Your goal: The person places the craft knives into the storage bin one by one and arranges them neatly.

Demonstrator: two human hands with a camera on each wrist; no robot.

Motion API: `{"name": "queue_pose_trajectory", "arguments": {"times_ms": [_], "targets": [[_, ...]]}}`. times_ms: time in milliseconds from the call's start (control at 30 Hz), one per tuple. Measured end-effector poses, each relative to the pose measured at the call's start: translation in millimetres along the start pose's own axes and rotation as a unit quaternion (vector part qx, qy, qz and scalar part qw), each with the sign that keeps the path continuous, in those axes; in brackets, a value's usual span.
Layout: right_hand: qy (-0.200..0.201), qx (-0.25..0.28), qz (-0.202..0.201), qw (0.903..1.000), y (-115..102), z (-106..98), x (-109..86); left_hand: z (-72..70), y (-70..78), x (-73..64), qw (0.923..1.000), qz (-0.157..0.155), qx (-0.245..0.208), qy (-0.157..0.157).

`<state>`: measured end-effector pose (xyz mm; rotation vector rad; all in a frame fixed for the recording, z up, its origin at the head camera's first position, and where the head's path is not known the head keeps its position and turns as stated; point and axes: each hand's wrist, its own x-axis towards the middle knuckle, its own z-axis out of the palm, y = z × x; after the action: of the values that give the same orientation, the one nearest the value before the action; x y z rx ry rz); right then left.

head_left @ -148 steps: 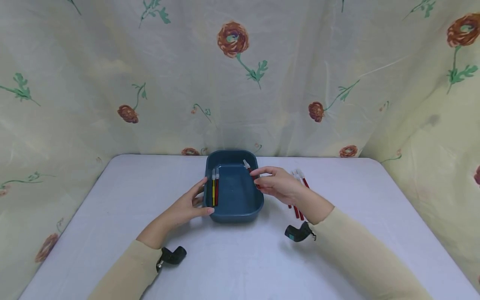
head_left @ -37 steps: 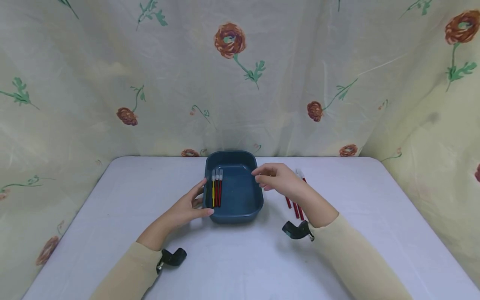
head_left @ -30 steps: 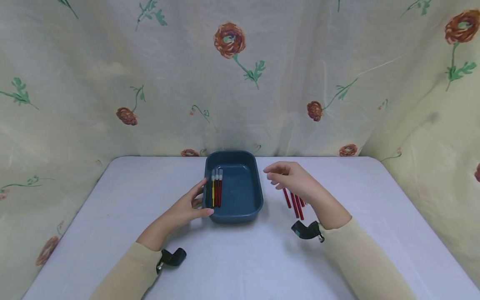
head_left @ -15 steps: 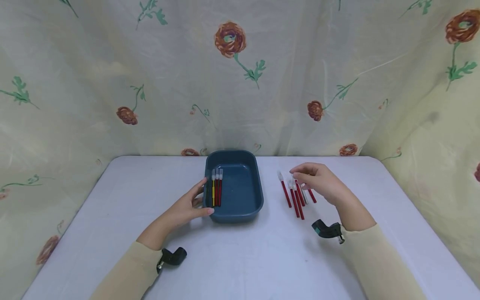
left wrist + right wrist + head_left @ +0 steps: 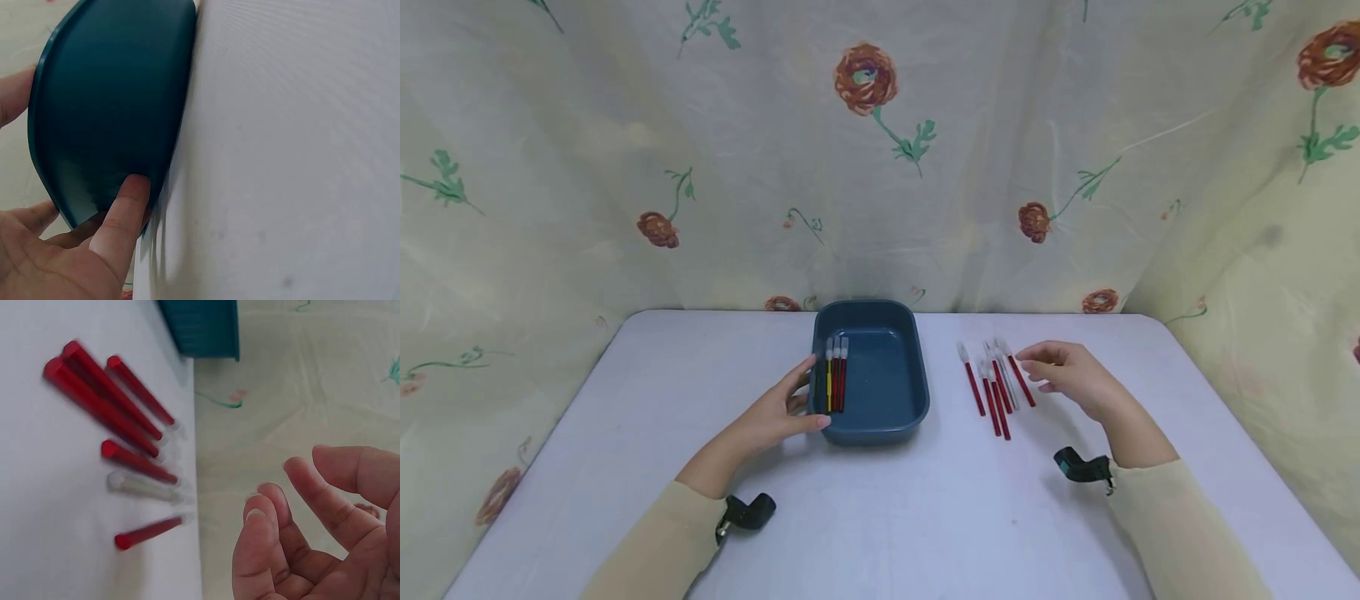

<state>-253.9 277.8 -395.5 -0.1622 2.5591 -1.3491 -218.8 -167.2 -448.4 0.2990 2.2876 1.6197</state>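
Note:
My left hand (image 5: 772,414) grips the left side of a dark blue tray (image 5: 880,392), thumb at its front rim. In the left wrist view other fingers press the tray's outer wall (image 5: 112,119). Inside, along the left wall, lie a yellow pen-like stick (image 5: 829,385) and two red ones (image 5: 842,385), all with clear caps. My right hand (image 5: 1075,379) hovers right beside several capped red sticks (image 5: 973,390) on the table. Its fingers are loosely bent, with nothing between them in the right wrist view. One clear stick (image 5: 144,486) lies among the red ones.
A white cloth covers the table (image 5: 887,525). A flowered curtain (image 5: 760,150) hangs behind it and at both sides. A black wrist camera (image 5: 748,511) sits below my left wrist, another (image 5: 1082,467) below my right.
Nearly five seconds ago my right hand held a red stick above the tray; that stick now lies in the row. The empty right hand has moved right to the loose sticks.

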Motion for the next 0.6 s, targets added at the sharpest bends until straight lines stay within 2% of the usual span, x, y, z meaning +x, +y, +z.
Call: {"name": "queue_pose_trajectory", "arguments": {"times_ms": [233,600], "targets": [[-0.005,0.004,0.016,0.9999,21,-3,6.2,0.5,0.4,-0.2,1.0000,-0.002,-0.002,0.000],[-0.008,-0.003,0.017,0.9998,37,-1,17.0,0.9,0.5,-0.4,1.0000,0.004,-0.005,-0.003]]}}
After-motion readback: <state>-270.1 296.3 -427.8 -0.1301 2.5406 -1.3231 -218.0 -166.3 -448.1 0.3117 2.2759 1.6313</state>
